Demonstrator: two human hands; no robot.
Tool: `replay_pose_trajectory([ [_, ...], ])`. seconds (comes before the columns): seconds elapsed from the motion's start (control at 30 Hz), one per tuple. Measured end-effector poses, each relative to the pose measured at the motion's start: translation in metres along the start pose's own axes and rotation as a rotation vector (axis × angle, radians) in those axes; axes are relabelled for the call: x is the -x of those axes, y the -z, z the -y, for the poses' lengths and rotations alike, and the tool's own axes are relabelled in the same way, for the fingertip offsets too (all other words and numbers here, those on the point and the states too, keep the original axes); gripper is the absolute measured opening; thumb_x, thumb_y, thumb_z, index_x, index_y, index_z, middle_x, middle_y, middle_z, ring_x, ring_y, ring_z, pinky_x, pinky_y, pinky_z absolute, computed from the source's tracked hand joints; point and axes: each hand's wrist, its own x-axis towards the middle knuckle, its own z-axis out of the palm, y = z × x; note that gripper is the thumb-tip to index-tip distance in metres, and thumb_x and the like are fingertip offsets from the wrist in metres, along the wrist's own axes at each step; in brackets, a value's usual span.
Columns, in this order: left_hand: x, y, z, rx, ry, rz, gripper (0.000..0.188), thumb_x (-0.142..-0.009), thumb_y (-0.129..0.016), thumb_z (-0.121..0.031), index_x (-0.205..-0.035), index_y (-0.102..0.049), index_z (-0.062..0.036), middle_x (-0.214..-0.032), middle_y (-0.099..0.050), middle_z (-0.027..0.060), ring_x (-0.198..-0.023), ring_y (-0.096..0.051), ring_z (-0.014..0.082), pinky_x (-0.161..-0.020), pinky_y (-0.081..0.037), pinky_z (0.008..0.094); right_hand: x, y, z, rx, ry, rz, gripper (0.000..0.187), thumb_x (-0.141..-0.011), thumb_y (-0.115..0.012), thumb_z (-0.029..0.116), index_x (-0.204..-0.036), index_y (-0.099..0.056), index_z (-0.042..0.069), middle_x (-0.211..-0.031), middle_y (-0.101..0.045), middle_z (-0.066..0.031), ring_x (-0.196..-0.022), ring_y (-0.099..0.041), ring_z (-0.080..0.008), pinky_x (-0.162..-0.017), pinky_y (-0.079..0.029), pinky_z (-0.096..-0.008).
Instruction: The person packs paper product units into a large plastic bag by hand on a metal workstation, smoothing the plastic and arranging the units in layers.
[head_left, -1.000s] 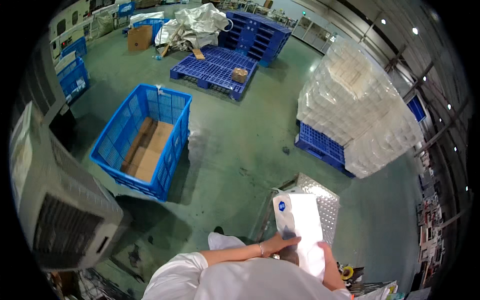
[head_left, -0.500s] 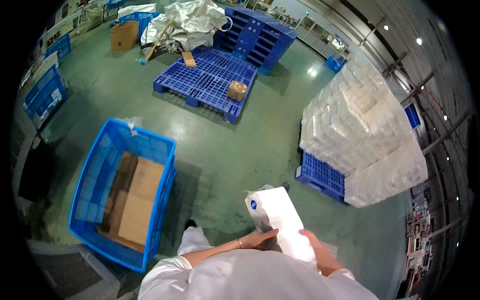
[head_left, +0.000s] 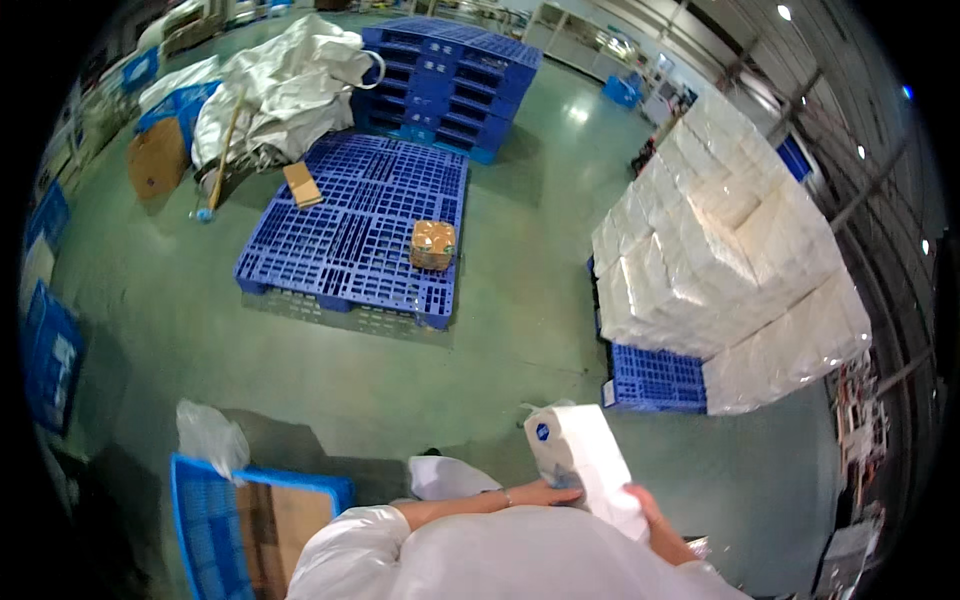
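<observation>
A long white plastic-wrapped pack (head_left: 585, 445) with a dark blue mark on its end tilts in front of my body. My left hand (head_left: 548, 493) lies against its left side, fingers curled toward it. On the opposite edge, nearer to me, my right hand (head_left: 648, 515) grips the pack. Loose clear film sticks up at the far end. To the right, more white wrapped packs (head_left: 680, 270) form a tall stack on a blue pallet (head_left: 655, 378).
At lower left stands a blue crate (head_left: 190, 505) holding cardboard, with a plastic bag (head_left: 212, 437) at its rim. Ahead, a flat blue pallet (head_left: 350, 235) bears a brown wrapped bundle (head_left: 432, 245). Behind are stacked blue pallets (head_left: 445, 90) and white sacks (head_left: 285, 90).
My view has swung forward and right, and the flat pallet appears closer. The crate has slid to the lower left edge. Both hands still hold the white pack.
</observation>
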Motion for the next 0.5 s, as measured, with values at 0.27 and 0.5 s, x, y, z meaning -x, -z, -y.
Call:
replay_pose_trajectory([
  [0.27, -0.043, 0.153, -0.072, -0.069, 0.103, 0.100, 0.071, -0.073, -0.056, -0.055, -0.117, -0.047, 0.0009, -0.110, -0.053, 0.0131, -0.104, -0.048, 0.0235, -0.084, -0.039, 0.0303, -0.080, -0.059, 0.141, -0.167, -0.191, 0.009, 0.044, -0.071, -0.053, 0.036, -0.103, -0.055, 0.005, -0.093, -0.060, -0.0111, -0.083, -0.057, -0.0244, -0.076, -0.045, -0.0344],
  [0.5, -0.073, 0.217, -0.072, -0.147, 0.196, 0.424, 0.070, -0.075, -0.054, -0.055, -0.112, -0.050, 0.0041, -0.109, -0.054, 0.0144, -0.104, -0.049, 0.0226, -0.084, -0.040, 0.0306, -0.063, -0.115, 0.114, -0.184, -0.028, -0.290, 0.038, -0.077, -0.056, 0.029, -0.101, -0.056, 0.000, -0.095, -0.059, -0.0092, -0.088, -0.055, -0.0196, -0.083, -0.041, -0.0319],
])
